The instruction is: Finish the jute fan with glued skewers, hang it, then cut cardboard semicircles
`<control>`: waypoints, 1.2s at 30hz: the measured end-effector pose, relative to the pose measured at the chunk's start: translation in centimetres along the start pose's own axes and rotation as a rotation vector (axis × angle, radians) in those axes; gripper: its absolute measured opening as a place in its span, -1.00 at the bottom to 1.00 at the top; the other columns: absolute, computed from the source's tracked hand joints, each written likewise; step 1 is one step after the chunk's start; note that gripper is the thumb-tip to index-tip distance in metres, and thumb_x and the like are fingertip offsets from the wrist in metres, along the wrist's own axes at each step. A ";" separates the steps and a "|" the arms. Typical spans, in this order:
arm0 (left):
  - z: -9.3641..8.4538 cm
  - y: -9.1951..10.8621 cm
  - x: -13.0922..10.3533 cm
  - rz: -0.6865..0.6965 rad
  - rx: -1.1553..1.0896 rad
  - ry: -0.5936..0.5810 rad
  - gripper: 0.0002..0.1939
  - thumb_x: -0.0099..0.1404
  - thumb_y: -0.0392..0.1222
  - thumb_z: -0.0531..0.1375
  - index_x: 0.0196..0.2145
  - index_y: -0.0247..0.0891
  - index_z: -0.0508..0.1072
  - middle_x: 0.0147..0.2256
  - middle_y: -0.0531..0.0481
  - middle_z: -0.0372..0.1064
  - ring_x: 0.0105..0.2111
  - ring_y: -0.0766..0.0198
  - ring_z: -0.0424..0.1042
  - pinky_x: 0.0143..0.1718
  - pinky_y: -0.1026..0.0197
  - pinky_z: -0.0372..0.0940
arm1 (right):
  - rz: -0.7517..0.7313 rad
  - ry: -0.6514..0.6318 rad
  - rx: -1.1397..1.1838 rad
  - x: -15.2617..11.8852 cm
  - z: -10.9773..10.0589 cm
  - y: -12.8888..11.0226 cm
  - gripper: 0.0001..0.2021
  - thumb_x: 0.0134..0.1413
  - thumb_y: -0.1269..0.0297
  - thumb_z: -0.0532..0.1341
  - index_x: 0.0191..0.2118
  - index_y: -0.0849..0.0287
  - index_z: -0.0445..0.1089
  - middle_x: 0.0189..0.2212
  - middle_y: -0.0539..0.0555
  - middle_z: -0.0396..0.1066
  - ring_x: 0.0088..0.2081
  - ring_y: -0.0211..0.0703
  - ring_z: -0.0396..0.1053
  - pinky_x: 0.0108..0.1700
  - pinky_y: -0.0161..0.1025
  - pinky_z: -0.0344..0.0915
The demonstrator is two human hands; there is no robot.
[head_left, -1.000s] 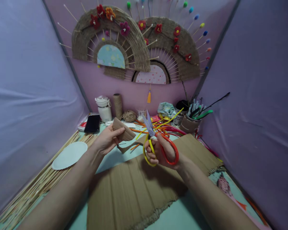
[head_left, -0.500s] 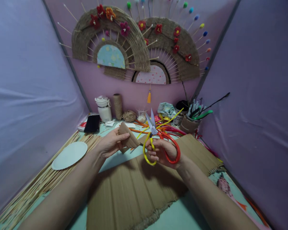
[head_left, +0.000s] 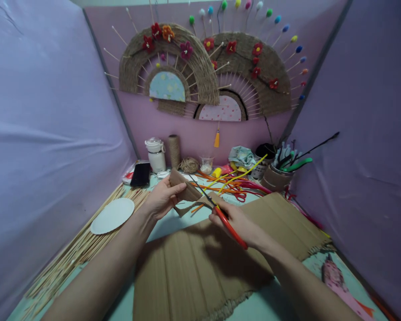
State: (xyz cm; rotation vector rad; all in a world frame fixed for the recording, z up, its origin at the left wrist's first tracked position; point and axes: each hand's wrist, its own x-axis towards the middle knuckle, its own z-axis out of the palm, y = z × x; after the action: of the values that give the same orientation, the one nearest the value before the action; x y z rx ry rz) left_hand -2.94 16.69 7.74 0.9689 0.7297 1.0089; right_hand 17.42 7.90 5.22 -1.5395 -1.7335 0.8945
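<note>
In the head view my left hand (head_left: 163, 198) pinches a small folded brown cardboard piece (head_left: 186, 186) between thumb and fingers. My right hand (head_left: 234, 220) grips scissors with a red handle (head_left: 230, 228), their blades pointing up and left, beside the right side of the small piece. Whether the blades touch it, I cannot tell. A thin curved cardboard strip (head_left: 183, 210) hangs below the small piece. Under both hands lies a large brown cardboard sheet (head_left: 180, 267) with a ragged front edge.
A white oval plate (head_left: 112, 216) rests on thin sticks (head_left: 67, 263) at the left. Behind are a black phone (head_left: 141, 174), a white jar (head_left: 156, 156), twine (head_left: 189, 165) and coloured stems (head_left: 250, 183). A tool-filled can (head_left: 276, 177) stands back right.
The scissors have turned from upright with spread blades to a slant beside the small cardboard piece, seen nearly edge-on. My right hand has turned with them. The whole view has shifted slightly.
</note>
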 end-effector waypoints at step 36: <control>1.4 -0.5 -0.8 -0.012 -0.110 -0.029 -0.52 -0.16 -0.35 0.48 -0.26 -0.32 0.41 -0.34 0.02 0.51 -0.40 0.30 0.50 -0.33 0.23 0.48 | 0.099 -0.085 -0.579 -2.6 -0.6 -2.9 -0.56 0.25 -0.07 -0.05 -0.19 0.23 0.33 -0.25 0.28 0.47 -0.24 0.13 0.44 -0.35 -0.18 0.10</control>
State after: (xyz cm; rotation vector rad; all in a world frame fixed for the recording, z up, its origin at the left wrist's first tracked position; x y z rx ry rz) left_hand -1.86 15.43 7.95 0.8815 0.6489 1.0118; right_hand 16.56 5.10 7.92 -1.9865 -2.1135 0.5261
